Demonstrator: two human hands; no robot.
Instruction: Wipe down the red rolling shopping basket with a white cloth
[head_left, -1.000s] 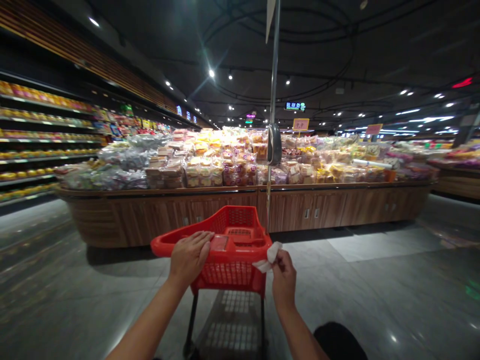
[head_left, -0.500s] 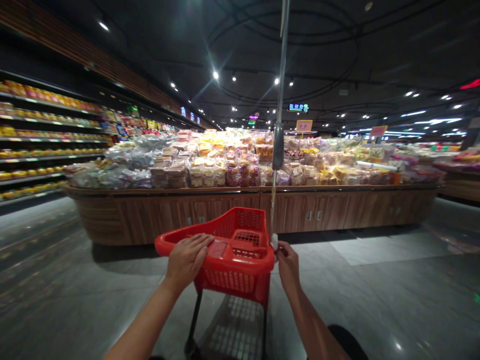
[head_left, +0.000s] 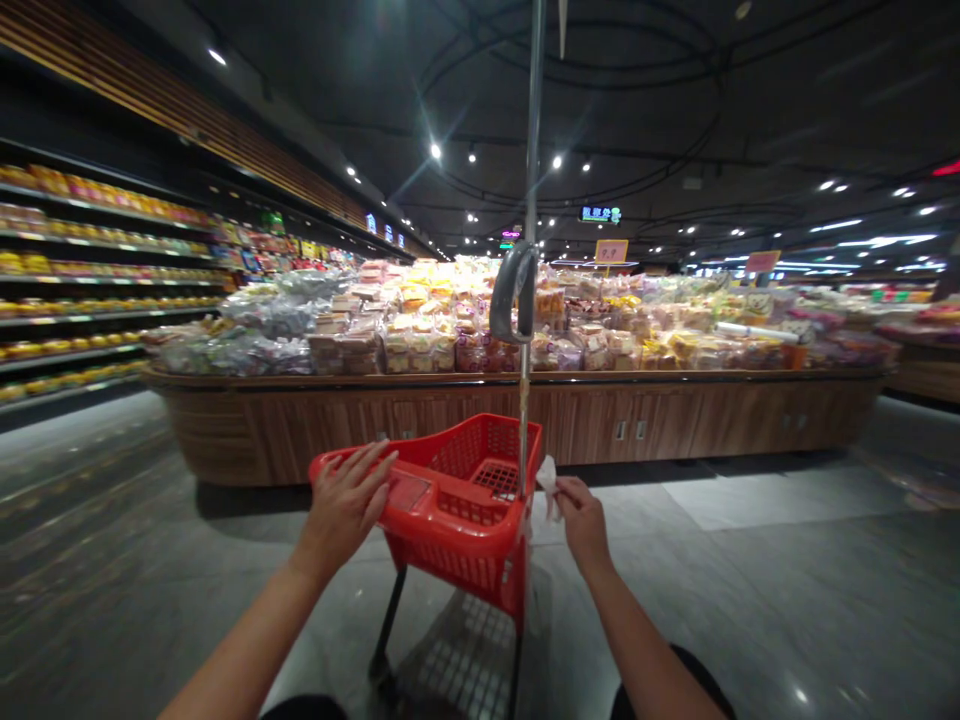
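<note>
Red plastic shopping cart [head_left: 450, 555] stands directly ahead of you on thin black metal legs [head_left: 389, 625], and your left hand [head_left: 346, 510] lies open on its near rim, fingers spread, resting rather than clamping. That hollow plastic body looks light and stiff, so the thick rim should give you the surest hold, though on wheels it will probably roll at a slight push. Your right hand [head_left: 583, 522] is closed in a pinch on a crumpled white paper tissue [head_left: 548, 487], which sits just beside the cart's far right corner. The tissue looks very light, soft and easily torn, so keep it between your fingertips; a firm squeeze would crush it further. A thin metal pole [head_left: 534, 150] rises from that corner and carries a curved grey handle [head_left: 510, 292]. Beyond the cart, polished grey floor tiles [head_left: 750, 600] run to a long wood-panelled display island [head_left: 525, 430] heaped with bagged bakery goods [head_left: 420, 345], with a yellow price sign [head_left: 610, 251] above them. Farther left, lit shelves of packaged food [head_left: 75, 270] line the wall.
</note>
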